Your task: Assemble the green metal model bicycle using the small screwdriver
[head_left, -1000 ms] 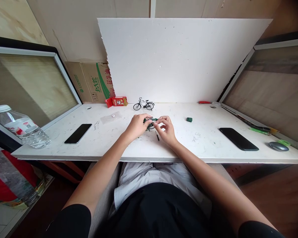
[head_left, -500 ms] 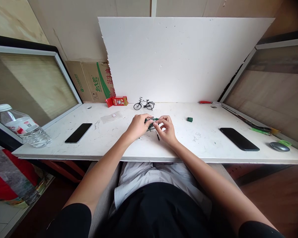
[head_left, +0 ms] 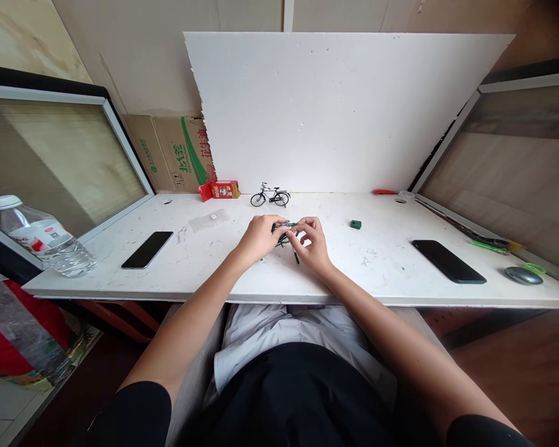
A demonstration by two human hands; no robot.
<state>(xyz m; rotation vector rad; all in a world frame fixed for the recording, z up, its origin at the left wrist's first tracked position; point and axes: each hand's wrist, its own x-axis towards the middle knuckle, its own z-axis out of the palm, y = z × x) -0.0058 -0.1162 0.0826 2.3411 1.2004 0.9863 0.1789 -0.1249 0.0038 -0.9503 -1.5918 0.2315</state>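
Both of my hands meet over a small dark green model (head_left: 283,239) with thin spoke-like parts, which looks like a miniature bicycle or similar vehicle. My left hand (head_left: 259,237) grips its left side between thumb and fingers. From the other side, my right hand (head_left: 313,243) pinches its upper right part with bent fingers. The fingers cover much of the model. A short thin black piece (head_left: 297,257) lies on the desk just below the right fingers. Behind the hands stands a black model bicycle (head_left: 270,196).
On the white desk (head_left: 223,273) lie two phones (head_left: 148,250), a green block (head_left: 356,224), a clear plastic bag (head_left: 209,219) and a red box (head_left: 225,189). A water bottle (head_left: 46,239) leans at far left; a mouse (head_left: 524,275) is at far right. A white board (head_left: 354,112) stands behind.
My hands stay in nearly the same place on the green model. Only slight finger movement shows; the other things have not moved.
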